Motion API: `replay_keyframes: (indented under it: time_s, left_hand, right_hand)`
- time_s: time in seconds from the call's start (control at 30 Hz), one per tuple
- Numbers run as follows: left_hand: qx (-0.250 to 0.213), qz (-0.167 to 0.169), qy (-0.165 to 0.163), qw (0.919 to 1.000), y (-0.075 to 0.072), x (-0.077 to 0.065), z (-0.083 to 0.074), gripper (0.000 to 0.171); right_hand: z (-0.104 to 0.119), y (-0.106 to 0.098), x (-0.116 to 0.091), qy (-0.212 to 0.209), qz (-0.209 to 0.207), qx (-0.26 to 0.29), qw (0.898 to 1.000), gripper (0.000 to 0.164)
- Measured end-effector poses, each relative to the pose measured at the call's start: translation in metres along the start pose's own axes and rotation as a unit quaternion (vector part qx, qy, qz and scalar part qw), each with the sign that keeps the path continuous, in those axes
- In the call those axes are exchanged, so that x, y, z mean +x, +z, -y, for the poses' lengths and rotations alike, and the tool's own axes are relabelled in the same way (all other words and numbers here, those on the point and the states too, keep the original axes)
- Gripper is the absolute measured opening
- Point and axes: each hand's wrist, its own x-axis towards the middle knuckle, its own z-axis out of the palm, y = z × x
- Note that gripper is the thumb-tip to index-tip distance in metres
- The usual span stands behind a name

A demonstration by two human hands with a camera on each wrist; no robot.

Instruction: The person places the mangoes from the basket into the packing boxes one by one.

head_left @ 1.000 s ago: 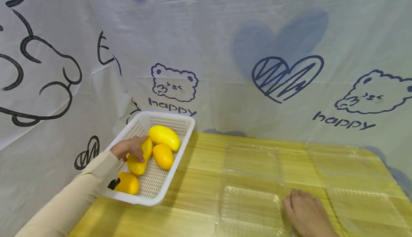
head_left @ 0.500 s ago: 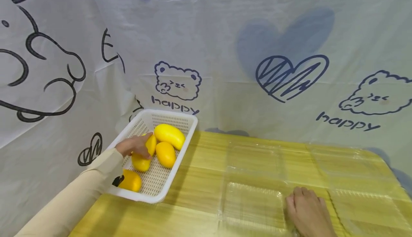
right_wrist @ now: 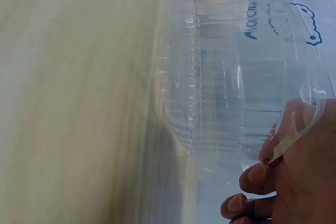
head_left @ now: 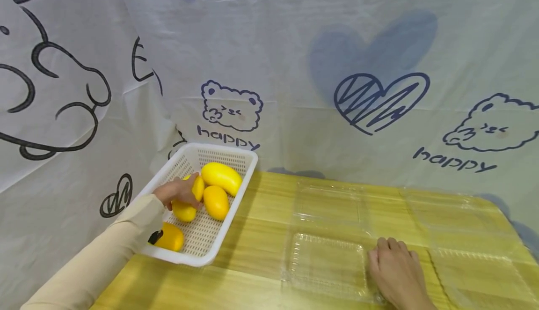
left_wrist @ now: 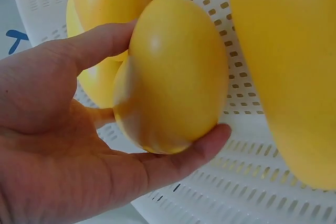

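Observation:
My left hand (head_left: 178, 192) reaches into a white plastic basket (head_left: 236, 204) and holds a yellow mango (left_wrist: 178, 72), thumb on one side and fingers on the other. Further mangoes lie around it: a long bright one (head_left: 222, 178), a rounder one (head_left: 216, 202) and one by the near corner (head_left: 170, 237), partly behind my sleeve. On the table, my right hand (head_left: 397, 270) is at the right side of a clear plastic clamshell container (head_left: 328, 263). In the right wrist view its thumb and finger (right_wrist: 257, 177) pinch the container's thin rim. The container lies opened flat, lid part away from me.
A second clear clamshell (head_left: 484, 272) lies opened to the right of my right hand. The wooden table (head_left: 252, 272) ends against a printed cloth backdrop (head_left: 286, 127) at the back; cloth hangs on the left too.
My right hand has shifted slightly left and away from me, and the container's near part moved a little with it. My left hand stays at the same mango, its fingers further round it.

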Motion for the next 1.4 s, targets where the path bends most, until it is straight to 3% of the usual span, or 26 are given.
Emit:
replay_keyframes:
  time_s: [0.2, 0.37, 0.67, 0.93, 1.07, 1.23, 1.33, 1.4]
  left_hand:
    - [-0.014, -0.003, 0.006, 0.9999, -0.005, -0.004, 0.004, 0.108]
    - [-0.023, -0.003, 0.03, 0.9993, -0.009, -0.008, 0.005, 0.107]
    - [-0.027, -0.021, 0.098, 0.9946, -0.02, -0.021, 0.004, 0.102]
    - [-0.083, -0.055, 0.149, 0.9838, -0.025, -0.03, 0.001, 0.102]
    - [-0.114, -0.095, 0.19, 0.9706, -0.02, -0.04, 0.0, 0.103]
    - [-0.141, -0.161, 0.276, 0.9368, -0.016, -0.053, -0.001, 0.102]
    - [-0.151, -0.196, 0.306, 0.9194, -0.019, -0.061, -0.002, 0.102]
    - [-0.166, -0.203, 0.314, 0.9124, -0.021, -0.067, -0.001, 0.102]
  right_hand:
    - [0.0, 0.003, 0.003, -0.01, -0.026, 0.003, 1.0, 0.03]
    - [0.0, 0.002, 0.006, -0.007, -0.023, 0.011, 1.0, 0.031]
    - [-0.002, 0.002, 0.013, -0.003, 0.02, 0.019, 1.0, 0.035]
    - [-0.005, 0.002, 0.015, 0.008, 0.037, 0.019, 0.999, 0.036]
    - [-0.005, 0.002, 0.015, 0.012, 0.041, 0.019, 0.999, 0.034]
    - [-0.005, 0.001, 0.016, 0.014, 0.046, 0.02, 0.999, 0.034]
    - [-0.005, 0.001, 0.017, 0.016, 0.049, 0.02, 0.998, 0.035]
    - [-0.005, 0.001, 0.017, 0.016, 0.05, 0.02, 0.998, 0.035]
